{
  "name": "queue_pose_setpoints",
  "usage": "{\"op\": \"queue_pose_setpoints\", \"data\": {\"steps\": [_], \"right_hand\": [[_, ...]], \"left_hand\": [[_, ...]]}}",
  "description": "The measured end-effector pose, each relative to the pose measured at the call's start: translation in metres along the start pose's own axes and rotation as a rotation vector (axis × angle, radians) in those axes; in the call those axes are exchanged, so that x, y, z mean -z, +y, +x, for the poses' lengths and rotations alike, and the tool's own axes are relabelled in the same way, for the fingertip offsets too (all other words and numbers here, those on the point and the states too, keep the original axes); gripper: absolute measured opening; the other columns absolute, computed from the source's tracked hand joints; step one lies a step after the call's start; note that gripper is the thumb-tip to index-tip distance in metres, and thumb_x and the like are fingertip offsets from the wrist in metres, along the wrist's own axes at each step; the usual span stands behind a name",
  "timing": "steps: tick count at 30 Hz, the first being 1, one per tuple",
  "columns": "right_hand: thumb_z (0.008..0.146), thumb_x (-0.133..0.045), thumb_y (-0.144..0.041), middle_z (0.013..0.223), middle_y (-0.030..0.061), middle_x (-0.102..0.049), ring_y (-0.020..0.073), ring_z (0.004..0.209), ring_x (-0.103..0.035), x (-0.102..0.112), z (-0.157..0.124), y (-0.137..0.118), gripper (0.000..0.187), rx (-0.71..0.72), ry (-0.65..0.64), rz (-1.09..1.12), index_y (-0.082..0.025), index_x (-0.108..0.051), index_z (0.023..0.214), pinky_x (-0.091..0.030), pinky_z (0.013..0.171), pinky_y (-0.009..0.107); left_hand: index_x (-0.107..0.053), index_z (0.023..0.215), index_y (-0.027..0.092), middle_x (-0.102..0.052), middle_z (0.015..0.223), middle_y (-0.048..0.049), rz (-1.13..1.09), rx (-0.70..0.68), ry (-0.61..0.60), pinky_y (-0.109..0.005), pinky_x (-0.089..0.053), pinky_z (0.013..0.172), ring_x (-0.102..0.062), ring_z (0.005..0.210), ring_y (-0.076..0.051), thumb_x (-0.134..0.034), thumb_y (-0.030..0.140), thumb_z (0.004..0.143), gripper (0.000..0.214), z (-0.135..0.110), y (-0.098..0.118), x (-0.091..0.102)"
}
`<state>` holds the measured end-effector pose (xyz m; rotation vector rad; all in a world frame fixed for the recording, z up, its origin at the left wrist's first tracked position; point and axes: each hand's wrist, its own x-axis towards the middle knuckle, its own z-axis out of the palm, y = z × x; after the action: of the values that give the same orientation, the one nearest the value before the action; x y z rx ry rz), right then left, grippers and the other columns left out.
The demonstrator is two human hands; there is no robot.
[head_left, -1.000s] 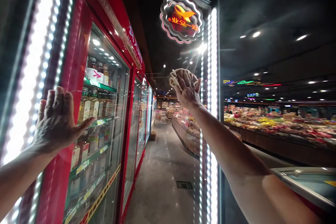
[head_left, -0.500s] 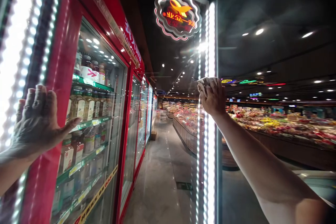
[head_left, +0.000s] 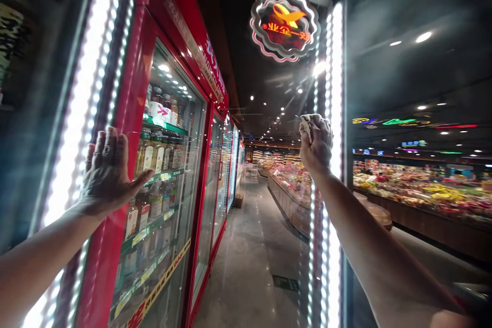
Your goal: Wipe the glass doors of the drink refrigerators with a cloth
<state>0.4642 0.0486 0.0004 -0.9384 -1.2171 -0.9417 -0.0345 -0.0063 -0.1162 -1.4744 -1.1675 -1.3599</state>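
My left hand (head_left: 105,177) lies flat, thumb spread, against a glass door (head_left: 265,205) near the bright LED strip on its left side. Through the glass, a red fridge shows just beyond this hand. In my right hand (head_left: 317,148) is a crumpled pale cloth (head_left: 313,125), pressed to the glass beside the LED strip (head_left: 336,87) on the door's right side. A round scalloped sign (head_left: 284,23) with an orange emblem and mirrored lettering is on the upper part of the door.
Behind the glass stands a red drinks fridge (head_left: 132,97) with shelves of bottles (head_left: 157,156), more fridges running back from it. A shiny floor aisle (head_left: 238,266) leads away. Long display bins (head_left: 434,189) of colourful packaged goods are at the right.
The view has turned a little to the left, so the door and fridges sit further right. My right hand with the cloth has moved left across the glass, off the LED strip's outer edge.
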Motion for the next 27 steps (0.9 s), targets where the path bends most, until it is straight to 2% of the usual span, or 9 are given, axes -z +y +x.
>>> {"op": "queue_pose_setpoints", "data": {"steps": [5, 10, 14, 18, 21, 24, 27], "right_hand": [[0.102, -0.040, -0.042, 0.157, 0.0099, -0.051, 0.0316, 0.155, -0.032, -0.014, -0.007, -0.043, 0.046, -0.029, -0.021, 0.039, -0.029, -0.062, 0.140, -0.027, 0.124, 0.066], [0.104, -0.041, -0.042, 0.164, 0.0096, -0.042, 0.0341, 0.158, -0.024, -0.036, -0.022, -0.118, 0.048, 0.050, -0.102, 0.031, -0.028, -0.057, 0.146, -0.027, 0.122, 0.069], [0.105, -0.042, -0.040, 0.169, 0.0081, -0.035, 0.0340, 0.159, -0.019, -0.055, -0.034, -0.187, 0.049, 0.154, -0.156, 0.027, -0.029, -0.050, 0.152, -0.022, 0.125, 0.069], [0.103, -0.048, -0.034, 0.168, 0.0058, -0.036, 0.0339, 0.161, -0.013, -0.072, -0.040, -0.251, 0.049, 0.253, -0.182, 0.141, -0.029, -0.050, 0.152, -0.017, 0.127, 0.070], [0.102, -0.048, -0.029, 0.171, 0.0042, -0.031, 0.0338, 0.162, -0.009, -0.077, -0.040, -0.293, 0.052, 0.332, -0.257, 0.182, -0.028, -0.048, 0.154, -0.009, 0.130, 0.069], [0.102, -0.048, -0.024, 0.173, 0.0004, -0.025, 0.0330, 0.162, -0.007, -0.077, -0.039, -0.331, 0.058, 0.454, -0.356, 0.161, -0.033, -0.041, 0.159, 0.002, 0.131, 0.066], [0.100, -0.051, -0.025, 0.173, -0.0046, -0.026, 0.0279, 0.163, -0.009, -0.079, -0.037, -0.364, 0.060, 0.661, -0.432, 0.183, -0.037, -0.042, 0.158, 0.005, 0.133, 0.053]], "left_hand": [[-0.019, 0.165, 0.013, -0.016, 0.173, -0.0138, 0.019, 0.013, -0.013, -0.059, -0.002, 0.131, -0.009, 0.161, -0.034, -0.034, 0.077, 0.092, 0.098, 0.000, -0.001, -0.002], [-0.014, 0.166, 0.013, -0.019, 0.172, -0.0137, 0.020, 0.049, -0.049, -0.059, -0.007, 0.131, -0.008, 0.161, -0.033, -0.038, 0.076, 0.090, 0.102, -0.001, -0.004, -0.005], [-0.012, 0.167, 0.018, -0.016, 0.173, -0.0106, 0.013, 0.054, -0.055, -0.056, -0.006, 0.132, -0.006, 0.162, -0.032, -0.039, 0.078, 0.088, 0.102, 0.000, -0.005, -0.007], [-0.012, 0.166, 0.017, -0.010, 0.174, -0.0128, 0.006, 0.057, -0.067, -0.055, -0.002, 0.132, -0.004, 0.162, -0.032, -0.041, 0.077, 0.089, 0.102, 0.000, -0.004, -0.004], [-0.013, 0.166, 0.015, -0.010, 0.174, -0.0147, -0.014, 0.061, -0.069, -0.053, -0.001, 0.132, -0.003, 0.162, -0.031, -0.041, 0.075, 0.090, 0.101, 0.000, -0.003, -0.002], [-0.012, 0.166, 0.012, -0.010, 0.173, -0.0170, -0.030, 0.082, -0.076, -0.055, -0.002, 0.132, 0.001, 0.162, -0.032, -0.044, 0.075, 0.089, 0.104, -0.001, -0.003, -0.003], [-0.012, 0.165, 0.010, -0.005, 0.173, -0.0209, -0.043, 0.145, -0.103, -0.059, -0.007, 0.131, 0.004, 0.162, -0.035, -0.047, 0.078, 0.086, 0.110, -0.004, -0.007, -0.005]]}}
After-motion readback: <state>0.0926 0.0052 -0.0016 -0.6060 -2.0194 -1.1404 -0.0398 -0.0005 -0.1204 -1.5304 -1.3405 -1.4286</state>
